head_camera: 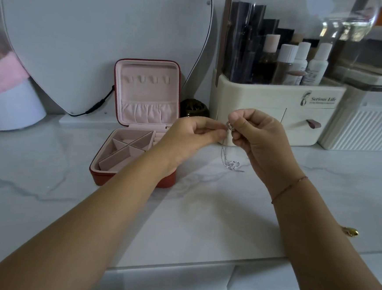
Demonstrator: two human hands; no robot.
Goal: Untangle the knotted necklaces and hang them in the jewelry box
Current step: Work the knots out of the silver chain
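We see the left hand (192, 134) and right hand (258, 139) meet fingertip to fingertip, both pinching the thin silver chain necklaces (232, 164) above the white marble worktop (78, 204). The chains hang straight down to a tangled end. The open red, pink-lined jewelry box (143, 93) lies left, nearer the left hand.

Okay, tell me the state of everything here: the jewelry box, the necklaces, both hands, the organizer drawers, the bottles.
Jewelry box: open, lid upright, hooks bare.
Necklaces: knotted, dangling from both hands.
Left hand: pinches the necklaces.
Right hand: pinches the necklaces beside it.
Organizer drawers: shut.
Bottles: capped.
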